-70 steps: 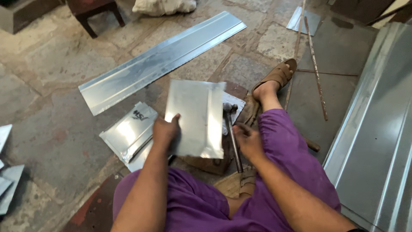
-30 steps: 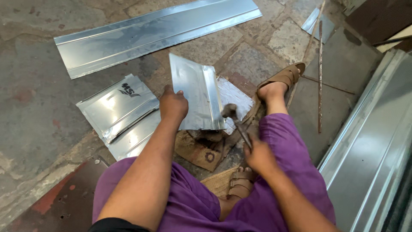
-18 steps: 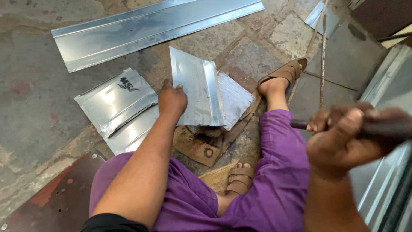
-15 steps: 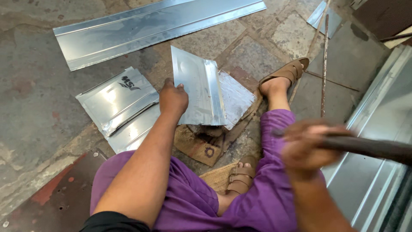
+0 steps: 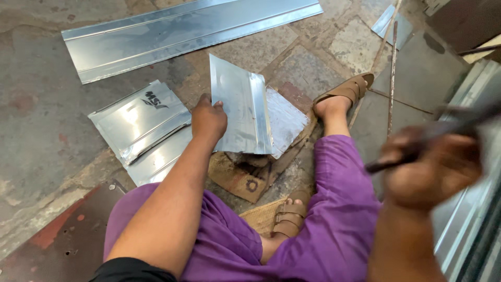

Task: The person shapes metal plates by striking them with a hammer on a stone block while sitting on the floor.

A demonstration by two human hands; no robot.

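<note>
The left hand [image 5: 209, 119] holds with closed fingers one bent metal sheet [image 5: 241, 107], tilted over a cardboard piece [image 5: 235, 177]. The right hand [image 5: 430, 167], blurred, grips one dark hammer handle [image 5: 417, 137]. Two folded sheets [image 5: 143, 130] lie beside, one long strip [image 5: 188, 34] behind.

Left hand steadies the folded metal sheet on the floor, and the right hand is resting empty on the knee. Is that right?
Not quite. The left hand does steady the folded metal sheet, but the right hand is not empty on the knee: the head view shows it raised, blurred, gripping a dark tool handle.
</note>
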